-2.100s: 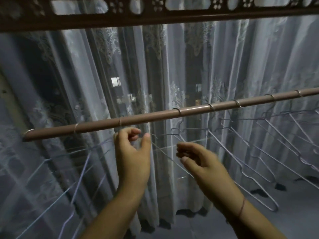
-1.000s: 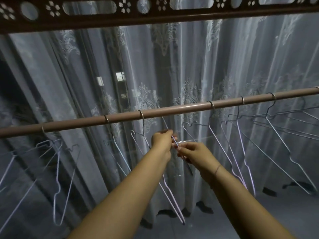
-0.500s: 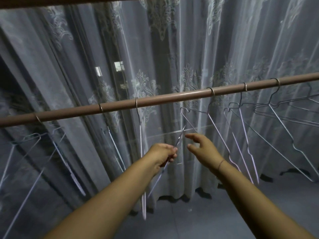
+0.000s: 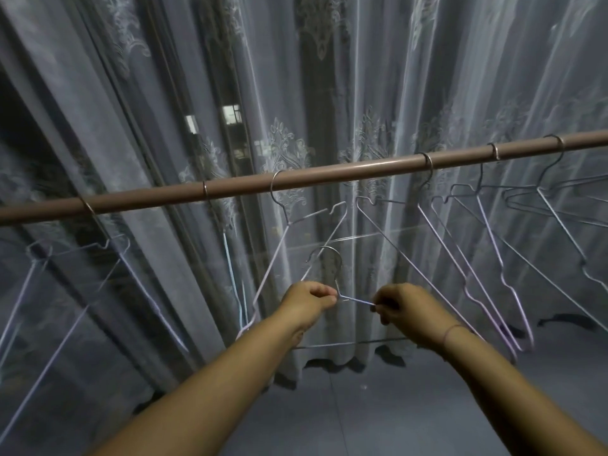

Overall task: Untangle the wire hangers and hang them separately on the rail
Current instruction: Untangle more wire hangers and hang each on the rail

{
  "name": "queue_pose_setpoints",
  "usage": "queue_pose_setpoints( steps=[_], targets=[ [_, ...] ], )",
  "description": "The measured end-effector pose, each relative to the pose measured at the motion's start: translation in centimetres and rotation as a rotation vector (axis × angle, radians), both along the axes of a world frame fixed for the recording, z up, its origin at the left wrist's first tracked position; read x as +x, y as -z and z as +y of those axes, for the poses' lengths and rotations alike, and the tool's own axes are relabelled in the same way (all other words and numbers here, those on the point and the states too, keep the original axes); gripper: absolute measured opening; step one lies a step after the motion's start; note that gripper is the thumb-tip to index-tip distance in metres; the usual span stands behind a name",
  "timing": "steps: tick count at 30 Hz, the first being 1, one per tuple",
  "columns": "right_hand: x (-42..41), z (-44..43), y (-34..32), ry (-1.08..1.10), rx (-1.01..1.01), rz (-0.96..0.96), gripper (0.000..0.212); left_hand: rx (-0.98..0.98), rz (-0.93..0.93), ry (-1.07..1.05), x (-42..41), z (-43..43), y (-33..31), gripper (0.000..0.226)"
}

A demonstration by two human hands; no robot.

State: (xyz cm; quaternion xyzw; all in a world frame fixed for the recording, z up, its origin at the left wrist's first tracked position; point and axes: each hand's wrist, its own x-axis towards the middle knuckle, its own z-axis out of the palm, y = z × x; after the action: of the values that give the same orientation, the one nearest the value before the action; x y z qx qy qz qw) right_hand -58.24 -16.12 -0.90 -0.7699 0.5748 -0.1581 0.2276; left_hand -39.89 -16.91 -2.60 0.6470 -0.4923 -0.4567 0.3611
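A brown rail (image 4: 329, 177) runs across the view, rising to the right. Several wire hangers hang from it by their hooks. Below the rail's middle I hold one loose wire hanger (image 4: 333, 268) off the rail, its hook pointing up. My left hand (image 4: 307, 299) grips its neck and left shoulder wire. My right hand (image 4: 399, 306) pinches its right shoulder wire. Its bottom bar shows beneath my wrists. Another hanger (image 4: 279, 222) hangs from the rail just left of and behind my left hand.
Sheer patterned curtains (image 4: 362, 93) hang right behind the rail. More hangers crowd the rail at the right (image 4: 543, 205) and at the left (image 4: 108, 255). The floor (image 4: 378, 406) below is grey tile.
My right hand has closed on the hanger wire that only the left hand held before. The hanger now sits upright between both hands, below the rail. The view has tilted downward.
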Motion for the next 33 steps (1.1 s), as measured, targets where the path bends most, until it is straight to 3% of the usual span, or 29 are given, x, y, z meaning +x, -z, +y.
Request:
queue_pose_setpoints(
  steps=[3, 7, 10, 15, 22, 24, 33],
  targets=[
    [-1.2, 1.6, -0.5, 0.057, 0.019, -0.048, 0.013, -0.052, 0.019, -0.012, -0.6, 0.1, 0.1, 0.015],
    [-2.8, 4.0, -1.4, 0.213, 0.109, -0.36, 0.014, -0.171, 0.028, -0.021, -2.0, 0.4, -1.1, 0.013],
    [-3.4, 5.3, -2.6, 0.256, 0.07, -0.5, 0.012, -0.278, 0.054, -0.091, -3.3, 0.8, -2.6, 0.003],
    [-3.0, 5.9, -4.9, 0.267, 0.0, -0.706, 0.019, -0.28, 0.272, 0.094, -5.8, 1.7, -5.8, 0.024],
    [0.5, 3.2, -8.0, 0.239, -0.052, -0.764, 0.024, -0.303, 0.479, 0.038, -6.9, 0.4, -10.2, 0.005],
    [1.6, 2.4, -8.5, 0.238, -0.051, -0.753, 0.025, -0.297, 0.507, -0.008, -6.6, -0.3, -10.7, 0.008],
    [2.0, 1.5, -7.3, 0.223, -0.024, -0.665, 0.029, -0.202, 0.353, -0.125, -4.7, -2.9, -8.3, 0.016]
  ],
)
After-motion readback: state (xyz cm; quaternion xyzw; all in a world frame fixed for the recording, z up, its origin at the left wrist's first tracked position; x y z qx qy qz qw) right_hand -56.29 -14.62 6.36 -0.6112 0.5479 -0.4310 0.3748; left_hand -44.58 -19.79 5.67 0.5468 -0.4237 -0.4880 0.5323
